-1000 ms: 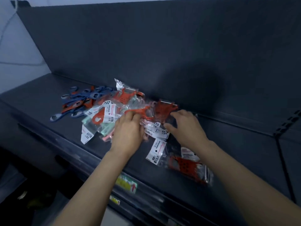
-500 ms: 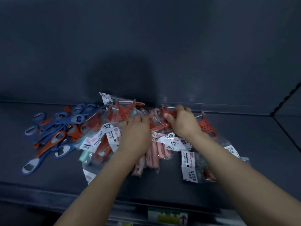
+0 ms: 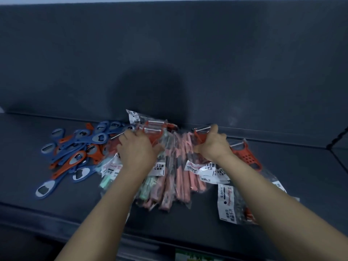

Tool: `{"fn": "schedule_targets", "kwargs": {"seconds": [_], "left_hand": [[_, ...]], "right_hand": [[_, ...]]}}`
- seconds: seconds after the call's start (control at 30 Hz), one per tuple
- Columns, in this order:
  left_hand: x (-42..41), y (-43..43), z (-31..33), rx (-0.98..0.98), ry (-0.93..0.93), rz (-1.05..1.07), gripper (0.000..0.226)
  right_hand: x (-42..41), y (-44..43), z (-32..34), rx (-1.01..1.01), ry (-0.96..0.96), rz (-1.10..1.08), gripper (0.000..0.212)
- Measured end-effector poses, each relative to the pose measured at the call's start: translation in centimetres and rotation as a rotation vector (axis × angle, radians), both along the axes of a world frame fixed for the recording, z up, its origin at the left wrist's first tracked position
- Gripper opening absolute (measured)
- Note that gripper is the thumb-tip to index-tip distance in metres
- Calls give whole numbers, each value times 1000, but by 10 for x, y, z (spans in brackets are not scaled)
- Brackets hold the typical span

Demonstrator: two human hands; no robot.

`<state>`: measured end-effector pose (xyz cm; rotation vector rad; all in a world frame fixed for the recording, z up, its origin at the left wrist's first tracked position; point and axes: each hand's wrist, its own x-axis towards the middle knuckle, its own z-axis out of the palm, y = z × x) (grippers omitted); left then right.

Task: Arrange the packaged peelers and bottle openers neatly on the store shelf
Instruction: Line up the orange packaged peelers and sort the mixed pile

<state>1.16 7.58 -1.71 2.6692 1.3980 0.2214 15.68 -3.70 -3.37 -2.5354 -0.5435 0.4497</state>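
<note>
Along the back edge of the shelf (image 3: 28, 166), both your hands are in the heap of packaged peelers (image 3: 177, 166), which lies in the middle of the shelf and fans from the back edge toward the front. Your left hand (image 3: 138, 151) lies on the left part of the heap, its fingers curled over the red-headed packs at the back and its thumb stretched out to the right. Your right hand (image 3: 212, 146) grips a red peeler pack (image 3: 200, 137) at the back of the heap, with the fingers wrapped round its head just beneath the metal blade. Pink and mint handles in clear bags show between your wrists.

Loose blue and orange bottle openers (image 3: 75, 151) lie in a jumble toward the left end, touching the heap's left side. Another red peeler (image 3: 246, 157) lies just right of your right wrist. A bag with a white label (image 3: 226, 202) lies near the front edge beside your right forearm. Behind the shelf stands a dark back panel (image 3: 169, 53).
</note>
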Motion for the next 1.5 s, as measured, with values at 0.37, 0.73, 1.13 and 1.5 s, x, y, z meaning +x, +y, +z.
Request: {"fn": "schedule_targets", "kwargs": {"seconds": [0.37, 0.73, 1.13, 1.5], "left_hand": [[17, -20, 4, -36, -265, -54, 58], [55, -87, 5, -185, -248, -294, 34], [95, -112, -18, -221, -201, -265, 48], [121, -131, -26, -246, -165, -156, 56]], "right_hand": [[10, -13, -5, 187, 117, -73, 88], [40, -95, -1, -168, -81, -133, 82], [49, -127, -9, -18, -91, -139, 41], [70, -168, 17, 153, -208, -99, 45]]}}
